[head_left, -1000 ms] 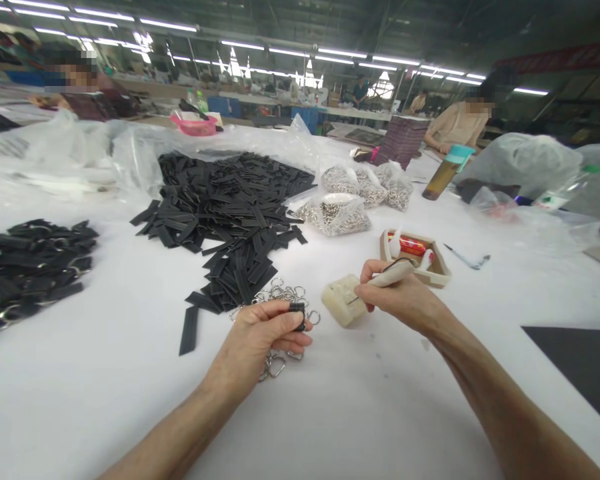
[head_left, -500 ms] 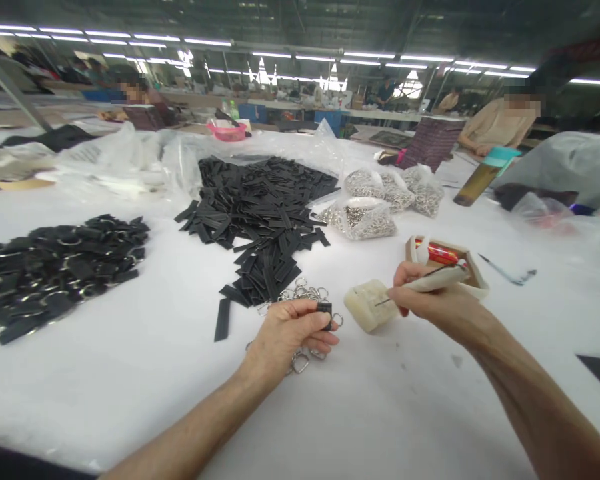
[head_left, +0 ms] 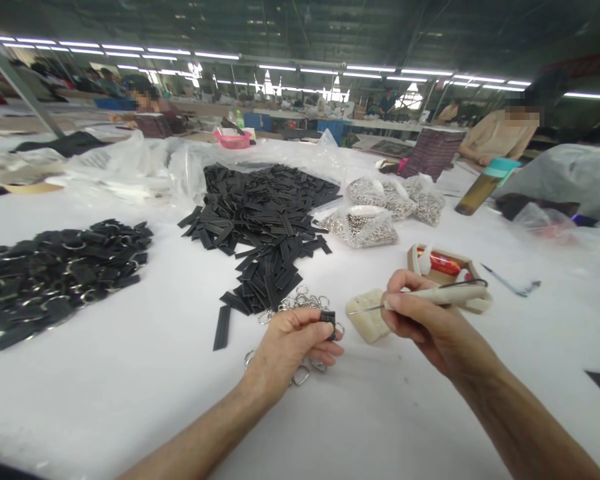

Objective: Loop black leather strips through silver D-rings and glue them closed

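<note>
Between the thumb and fingers of my left hand [head_left: 285, 343] is a small folded black strap [head_left: 328, 322] with a metal ring at its right side. My right hand [head_left: 423, 320] grips a pale-handled awl-like tool [head_left: 443, 294], whose thin metal tip points left toward the strap. Behind that tip a yellowish, pitted block [head_left: 367, 327] rests on the white table [head_left: 180, 393]. Loose metal rings [head_left: 300, 299] lie behind my left hand, and several more are partly hidden under it. A single flat black strip [head_left: 222, 327] lies to the left.
A large heap of black strips [head_left: 270, 200] spreads across the middle; ringed straps [head_left: 65, 273] are piled left. Bags of metal rings [head_left: 363, 227], a small open box [head_left: 445, 270] with a red tube, and a tilted bottle [head_left: 485, 187] stand right. Co-workers are farther back.
The tool in my right hand has lifted off the yellowish block and turned more level, its tip now nearer the strap. My left hand keeps the folded strap. The view has tilted slightly.
</note>
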Tool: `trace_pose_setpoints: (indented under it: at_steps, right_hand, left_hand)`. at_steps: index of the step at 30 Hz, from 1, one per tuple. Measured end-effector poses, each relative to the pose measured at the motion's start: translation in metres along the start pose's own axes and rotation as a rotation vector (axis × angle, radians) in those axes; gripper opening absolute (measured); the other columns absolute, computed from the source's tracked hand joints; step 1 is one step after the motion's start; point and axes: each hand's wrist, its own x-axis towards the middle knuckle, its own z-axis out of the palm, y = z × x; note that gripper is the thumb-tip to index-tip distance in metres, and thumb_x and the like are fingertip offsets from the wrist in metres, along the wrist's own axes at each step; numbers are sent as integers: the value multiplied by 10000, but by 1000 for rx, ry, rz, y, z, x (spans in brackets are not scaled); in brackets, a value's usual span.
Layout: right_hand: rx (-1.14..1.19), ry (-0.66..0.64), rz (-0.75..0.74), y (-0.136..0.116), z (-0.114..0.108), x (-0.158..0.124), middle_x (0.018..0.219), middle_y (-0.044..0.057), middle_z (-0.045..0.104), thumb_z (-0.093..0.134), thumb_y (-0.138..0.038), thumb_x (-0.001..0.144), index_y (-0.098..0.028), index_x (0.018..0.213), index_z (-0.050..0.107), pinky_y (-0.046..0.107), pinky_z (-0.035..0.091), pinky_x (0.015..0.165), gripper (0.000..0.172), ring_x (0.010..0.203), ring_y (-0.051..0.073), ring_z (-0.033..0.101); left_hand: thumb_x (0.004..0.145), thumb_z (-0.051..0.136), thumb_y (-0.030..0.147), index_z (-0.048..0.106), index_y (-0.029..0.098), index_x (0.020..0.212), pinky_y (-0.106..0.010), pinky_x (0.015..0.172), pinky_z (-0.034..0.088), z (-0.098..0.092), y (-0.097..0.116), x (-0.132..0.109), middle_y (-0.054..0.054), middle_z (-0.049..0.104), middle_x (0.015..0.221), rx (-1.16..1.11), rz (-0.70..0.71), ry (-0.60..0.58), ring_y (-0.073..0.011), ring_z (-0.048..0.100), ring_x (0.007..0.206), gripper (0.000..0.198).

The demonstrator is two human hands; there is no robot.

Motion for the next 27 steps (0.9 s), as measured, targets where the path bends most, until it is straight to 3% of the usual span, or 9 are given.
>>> trace_pose_setpoints:
  at_steps: [10, 27]
  right_hand:
    - [64, -46, -10, 7, 11, -3, 509, -33, 524, 600, -266, 745, -183, 696, 441, 179, 136, 388, 186, 405, 40, 265]
    - [-10, -99, 31, 12, 10, -2, 512, -31, 514, 601, -257, 741, -185, 679, 461, 196, 155, 413, 169, 453, 68, 311]
  left_hand:
    - [742, 602, 237, 669, 103, 791, -241, 590, 519, 3, 7, -7, -95, 679, 819, 20, 2, -90, -171, 649, 668, 158]
    - [734, 612, 242, 666, 113, 761, -254, 593, 525, 5, 6, -8, -83, 673, 806, 18, -23, -122, -173, 651, 658, 142]
